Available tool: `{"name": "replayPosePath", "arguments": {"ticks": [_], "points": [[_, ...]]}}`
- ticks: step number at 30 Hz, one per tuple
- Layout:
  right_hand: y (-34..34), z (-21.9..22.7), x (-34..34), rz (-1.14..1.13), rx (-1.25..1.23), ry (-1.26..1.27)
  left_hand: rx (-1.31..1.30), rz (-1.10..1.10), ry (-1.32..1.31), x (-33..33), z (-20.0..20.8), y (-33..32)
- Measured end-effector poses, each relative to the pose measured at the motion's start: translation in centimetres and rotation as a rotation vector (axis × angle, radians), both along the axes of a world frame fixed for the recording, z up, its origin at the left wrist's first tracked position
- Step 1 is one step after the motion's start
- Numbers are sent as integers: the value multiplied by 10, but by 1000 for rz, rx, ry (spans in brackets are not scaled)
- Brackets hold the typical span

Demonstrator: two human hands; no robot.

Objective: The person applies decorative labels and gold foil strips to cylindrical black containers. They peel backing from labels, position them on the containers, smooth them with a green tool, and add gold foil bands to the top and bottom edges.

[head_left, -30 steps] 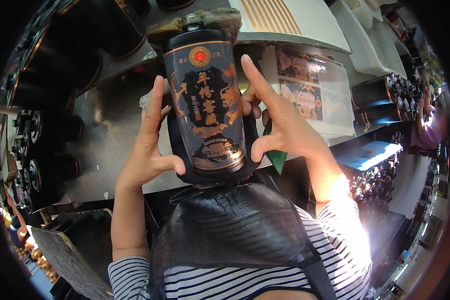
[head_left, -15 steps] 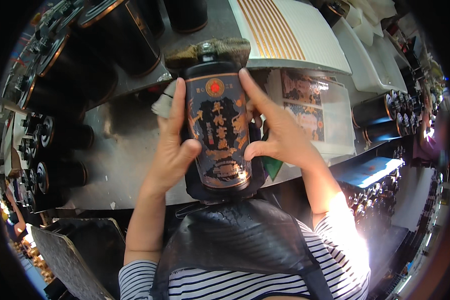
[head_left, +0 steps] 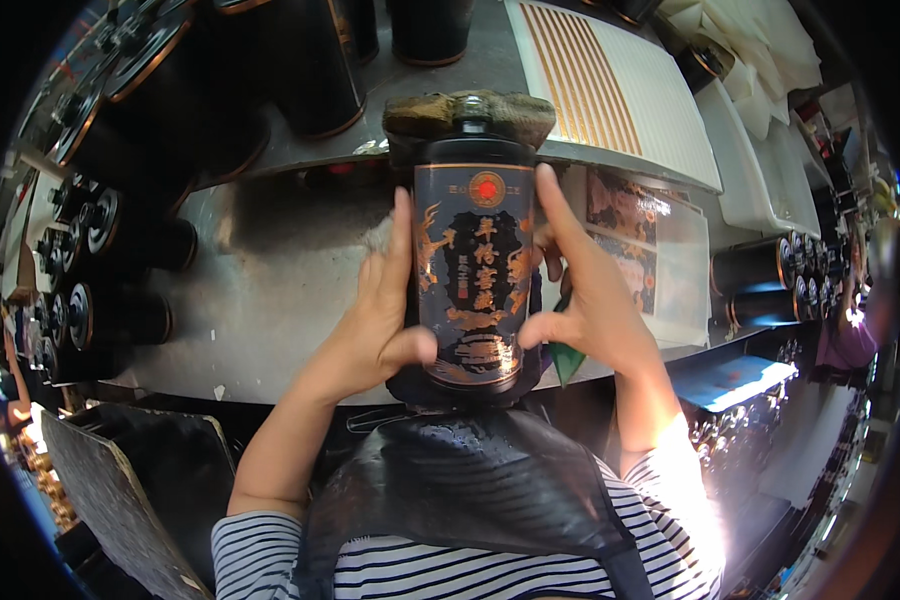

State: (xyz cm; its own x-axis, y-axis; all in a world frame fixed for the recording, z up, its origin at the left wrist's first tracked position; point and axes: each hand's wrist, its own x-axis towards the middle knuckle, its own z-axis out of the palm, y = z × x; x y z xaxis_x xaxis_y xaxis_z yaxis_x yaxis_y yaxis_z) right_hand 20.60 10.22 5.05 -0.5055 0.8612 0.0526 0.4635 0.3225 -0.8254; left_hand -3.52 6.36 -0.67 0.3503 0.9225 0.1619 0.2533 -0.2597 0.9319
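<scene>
A black jar (head_left: 475,260) with a dark decal of copper-coloured figures and a red-centred round emblem lies before me, its neck away from me. My left hand (head_left: 375,320) is along its left side, fingers stretched out and thumb on the decal's lower left edge. On the other side, my right hand (head_left: 595,300) has its forefinger straight along the jar and its thumb at the decal's lower right edge. The right hand's other fingers are partly hidden behind the jar. Its neck rests by a rough brownish block (head_left: 420,117). A green pointed piece (head_left: 566,364) shows below my right hand.
Sheets of decals (head_left: 625,230) lie right of the jar on the metal table (head_left: 270,320). Beyond are a white ribbed board (head_left: 660,130) with copper strips and a white tub (head_left: 750,170). Several black lidded jars (head_left: 130,240) crowd the left; more stand at the right.
In the picture, the jar and both hands are now farther right, and the jar stands straighter. My left hand has shifted outward from the decal, its fingers now beside the jar.
</scene>
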Motion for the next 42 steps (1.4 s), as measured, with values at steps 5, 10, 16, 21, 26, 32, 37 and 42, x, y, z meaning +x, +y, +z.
{"name": "replayPosePath", "arguments": {"ticks": [5, 10, 16, 21, 26, 32, 37, 42], "points": [[-7, -5, 1, 28, -84, 34, 31, -10, 422, 2, 10, -36], [25, -20, 53, -446, -549, 454, -9, 79, 119, 15, 39, -48], [-24, 28, 26, -512, 142, 179, -2, 177, 0, 27, 31, -46], [16, 51, -48, 115, 872, -88, -62, 211, -25, 20, 36, -50], [35, 62, -57, 131, 1327, -217, -89, 306, -153, 7, 24, -66], [5, 49, -64, 291, 977, -225, -79, 426, -246, -8, 23, -68], [28, 56, -32, 50, 1200, -120, -83, 350, -83, -6, 29, -66], [-45, 46, -30, 377, 698, -429, -100, 178, 219, -2, 39, -68]]}}
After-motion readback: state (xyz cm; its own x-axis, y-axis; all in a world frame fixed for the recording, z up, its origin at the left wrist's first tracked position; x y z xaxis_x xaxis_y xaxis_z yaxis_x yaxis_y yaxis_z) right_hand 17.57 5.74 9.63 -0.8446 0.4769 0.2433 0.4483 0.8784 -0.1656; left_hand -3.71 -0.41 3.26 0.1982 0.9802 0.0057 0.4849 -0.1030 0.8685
